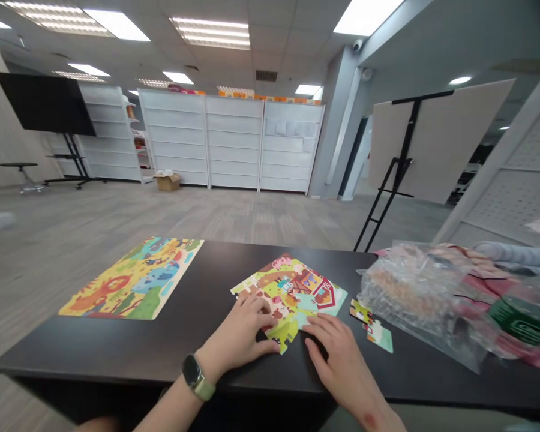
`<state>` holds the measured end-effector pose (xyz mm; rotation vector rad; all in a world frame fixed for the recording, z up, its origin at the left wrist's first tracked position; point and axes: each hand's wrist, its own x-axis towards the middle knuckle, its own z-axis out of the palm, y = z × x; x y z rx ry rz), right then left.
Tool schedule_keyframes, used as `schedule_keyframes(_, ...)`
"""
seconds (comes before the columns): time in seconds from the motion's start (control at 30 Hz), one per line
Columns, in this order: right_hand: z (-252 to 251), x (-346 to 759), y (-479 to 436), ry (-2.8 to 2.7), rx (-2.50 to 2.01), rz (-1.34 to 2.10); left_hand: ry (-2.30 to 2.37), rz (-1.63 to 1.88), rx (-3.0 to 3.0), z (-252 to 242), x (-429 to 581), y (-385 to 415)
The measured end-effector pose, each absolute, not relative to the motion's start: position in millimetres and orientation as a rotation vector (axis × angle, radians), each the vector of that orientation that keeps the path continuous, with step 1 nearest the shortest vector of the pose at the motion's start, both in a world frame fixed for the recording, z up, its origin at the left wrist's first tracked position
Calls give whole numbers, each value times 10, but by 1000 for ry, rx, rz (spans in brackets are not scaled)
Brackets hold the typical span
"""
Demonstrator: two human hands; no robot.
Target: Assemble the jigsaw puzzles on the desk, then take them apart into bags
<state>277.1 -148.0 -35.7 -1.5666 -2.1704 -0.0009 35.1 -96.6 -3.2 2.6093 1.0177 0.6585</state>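
A partly joined farm puzzle (301, 282) lies on the dark table in front of me. My left hand (247, 327) rests on its lower left edge, fingers bent and apart, the thumb touching a green piece at the near corner. On the lower right edge lies my right hand (333, 351), its fingertips on a pale blue-green part and its thumb held apart. Right of the puzzle are loose joined pieces, a yellow-green one (360, 311) and a pale blue one (380, 336). Neither hand has a piece lifted off the table.
A second animal puzzle (132, 279) lies flat at the table's left. Clear plastic packaging (409, 294) and pink wrapped items (490, 282) crowd the right side. The dark table (180, 336) has its near edge below my wrists. An easel board (432, 138) stands beyond.
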Motion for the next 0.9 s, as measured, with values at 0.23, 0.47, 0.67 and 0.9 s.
schedule_keyframes(0.23, -246, 2759, -1573, -2285, -1409, 149, 785, 575, 2650, -72, 382, -1065)
schedule_keyframes(0.47, -80, 2651, -1682, -2351, -1333, 345, 994, 534, 2606, -107, 242, -922)
schedule_keyframes(0.67, -51, 2659, -1747, -2367, -1266, 352, 1128, 558, 2575, -207, 90, -824)
schedule_keyframes(0.9, -148, 2781, -1644, -2311, -1205, 149, 1069, 571, 2577, -158, 76, -835)
